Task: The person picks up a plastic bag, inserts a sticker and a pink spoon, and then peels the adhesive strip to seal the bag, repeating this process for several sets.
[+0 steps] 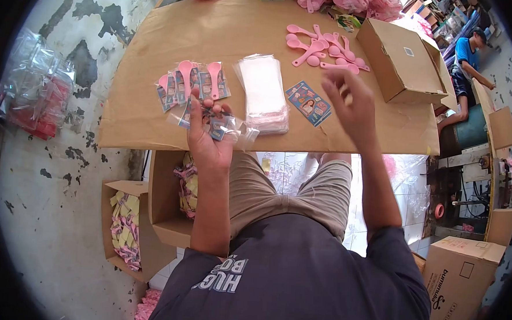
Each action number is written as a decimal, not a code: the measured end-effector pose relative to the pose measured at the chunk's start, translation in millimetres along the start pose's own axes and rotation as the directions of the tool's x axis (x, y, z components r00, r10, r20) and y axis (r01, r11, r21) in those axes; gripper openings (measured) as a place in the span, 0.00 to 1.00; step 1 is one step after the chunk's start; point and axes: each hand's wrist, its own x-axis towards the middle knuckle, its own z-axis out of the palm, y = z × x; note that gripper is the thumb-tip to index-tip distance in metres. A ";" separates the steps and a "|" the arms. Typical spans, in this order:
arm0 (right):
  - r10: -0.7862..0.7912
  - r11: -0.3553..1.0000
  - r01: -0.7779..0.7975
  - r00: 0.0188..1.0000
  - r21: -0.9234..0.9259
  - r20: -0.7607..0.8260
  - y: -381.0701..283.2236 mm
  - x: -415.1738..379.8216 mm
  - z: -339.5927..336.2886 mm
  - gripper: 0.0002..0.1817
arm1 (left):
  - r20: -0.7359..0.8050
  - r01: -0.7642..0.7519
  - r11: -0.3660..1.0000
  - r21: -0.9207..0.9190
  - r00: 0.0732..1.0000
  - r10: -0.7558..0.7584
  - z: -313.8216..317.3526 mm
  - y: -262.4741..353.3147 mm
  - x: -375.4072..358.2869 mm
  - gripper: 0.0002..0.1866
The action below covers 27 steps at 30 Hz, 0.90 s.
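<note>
Reading "bummula": carton label.

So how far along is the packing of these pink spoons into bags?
Done: a few bagged spoons with cards lie on the brown paper. In hand: the left hand holds a clear bag with a card inside; the right hand is raised, blurred, seemingly empty. Left: loose pink spoons, a stack of empty bags and a card remain.

A brown table stands on a grey, paint-flaked floor, with boxes around it, in bright daylight.
</note>
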 end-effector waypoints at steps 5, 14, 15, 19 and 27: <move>-0.253 0.823 0.311 0.950 -0.475 0.184 87.2 91.5 34.8 0.34 | -0.030 0.020 0.996 0.084 0.999 -0.018 -8.0 -4.7 -18.2 0.19; 0.068 0.791 0.200 0.911 -0.578 0.408 141.8 154.7 65.2 0.42 | -0.002 0.006 0.976 0.219 1.000 -0.006 -17.7 7.4 -33.2 0.21; 0.035 0.805 0.206 0.920 -0.556 0.391 147.8 151.7 61.9 0.39 | -0.009 -0.013 0.973 0.230 1.000 0.016 -21.0 9.7 -32.3 0.21; -0.083 0.786 0.276 0.934 -0.552 0.349 159.3 127.5 44.9 0.36 | -0.013 -0.013 0.969 0.247 1.000 0.017 -26.7 12.4 -28.8 0.22; -0.224 0.782 0.388 0.905 -0.488 0.361 147.1 74.9 2.0 0.33 | 0.002 0.023 0.963 0.267 1.000 -0.024 -34.4 11.7 -30.6 0.21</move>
